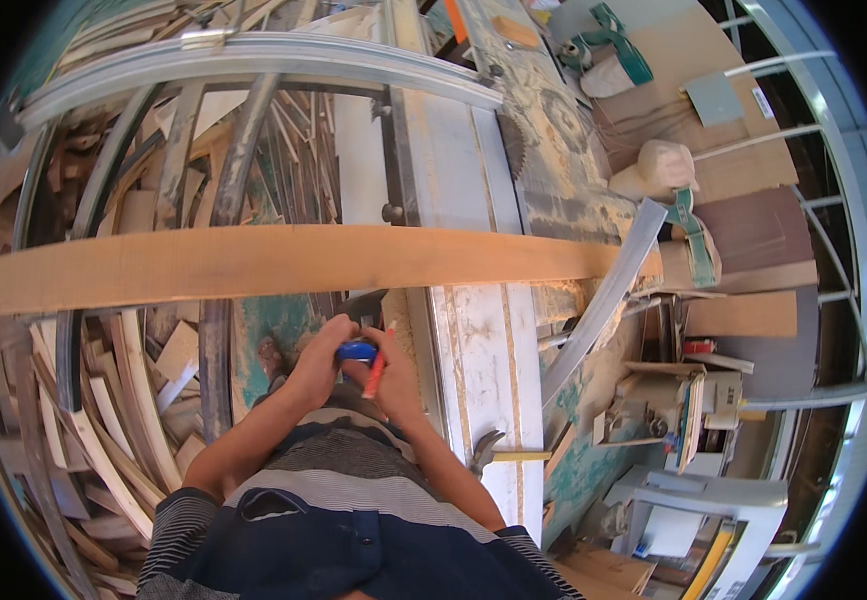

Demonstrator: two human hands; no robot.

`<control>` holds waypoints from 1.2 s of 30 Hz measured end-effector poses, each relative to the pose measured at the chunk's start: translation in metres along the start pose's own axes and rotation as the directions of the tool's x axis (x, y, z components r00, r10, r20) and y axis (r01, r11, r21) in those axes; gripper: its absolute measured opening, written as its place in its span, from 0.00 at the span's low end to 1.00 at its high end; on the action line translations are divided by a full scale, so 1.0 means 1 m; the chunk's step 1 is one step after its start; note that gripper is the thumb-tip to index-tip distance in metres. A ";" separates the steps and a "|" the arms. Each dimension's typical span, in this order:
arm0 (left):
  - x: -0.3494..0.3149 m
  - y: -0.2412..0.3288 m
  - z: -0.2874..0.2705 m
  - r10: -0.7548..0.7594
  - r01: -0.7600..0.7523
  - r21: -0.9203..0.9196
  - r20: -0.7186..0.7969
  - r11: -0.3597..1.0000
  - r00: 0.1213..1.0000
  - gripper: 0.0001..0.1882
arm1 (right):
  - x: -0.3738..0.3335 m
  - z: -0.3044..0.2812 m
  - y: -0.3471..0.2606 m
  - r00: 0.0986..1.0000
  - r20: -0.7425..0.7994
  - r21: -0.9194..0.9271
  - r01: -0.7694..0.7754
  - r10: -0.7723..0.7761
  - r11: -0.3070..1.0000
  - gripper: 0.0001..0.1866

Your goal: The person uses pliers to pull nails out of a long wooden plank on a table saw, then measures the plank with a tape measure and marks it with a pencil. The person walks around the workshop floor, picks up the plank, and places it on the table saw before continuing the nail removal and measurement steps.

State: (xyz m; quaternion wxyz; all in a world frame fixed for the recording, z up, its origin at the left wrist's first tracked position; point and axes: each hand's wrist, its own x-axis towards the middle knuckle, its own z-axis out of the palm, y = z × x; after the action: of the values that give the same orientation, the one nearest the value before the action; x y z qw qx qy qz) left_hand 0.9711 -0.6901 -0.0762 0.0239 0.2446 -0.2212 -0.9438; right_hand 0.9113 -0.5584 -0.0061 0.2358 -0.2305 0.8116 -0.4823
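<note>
My hands meet in front of my waist, just on the near side of a long wooden board (253,262). The fingers of my left hand (321,355) are closed on a small blue rounded thing, probably a tape measure (356,351). A red carpenter's pencil (377,372) sticks up from my right hand (400,385), whose fingers are bent around it and close against the blue tape measure. The board lies crosswise over the metal rails and the saw table (478,400). A hammer (488,452) with a yellow handle rests on the table near its front.
Beyond the board stands a circular saw blade (511,145) beside a sawdust-covered surface. A metal fence (253,65) spans the far side. Rails (215,350) run at left above heaped wood offcuts (103,400). A grey strip (603,300) slants at right, near leaning panels (743,315).
</note>
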 end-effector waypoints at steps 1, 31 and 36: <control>0.003 0.003 0.001 0.205 -0.194 0.413 0.018 0.890 0.979 0.24 | -0.002 -0.014 0.018 0.994 -0.082 -0.082 -0.082 0.075 0.993 0.32; 0.064 0.067 -0.095 0.368 -0.545 -0.164 -0.577 0.822 0.729 0.34 | -0.003 -0.309 0.166 0.892 -0.202 -0.857 -0.361 0.405 0.367 0.25; 0.068 0.075 -0.077 0.377 -0.610 -0.182 -0.642 0.771 0.668 0.39 | 0.145 -0.196 0.090 0.946 0.153 -0.546 0.322 -0.286 0.774 0.36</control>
State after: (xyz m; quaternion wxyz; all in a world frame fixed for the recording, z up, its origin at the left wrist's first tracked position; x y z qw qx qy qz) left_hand 0.9427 -0.7990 -0.1347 0.3963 0.4348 -0.0740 -0.8053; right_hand 0.6664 -0.4747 -0.0267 0.1008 -0.4322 0.8619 -0.2453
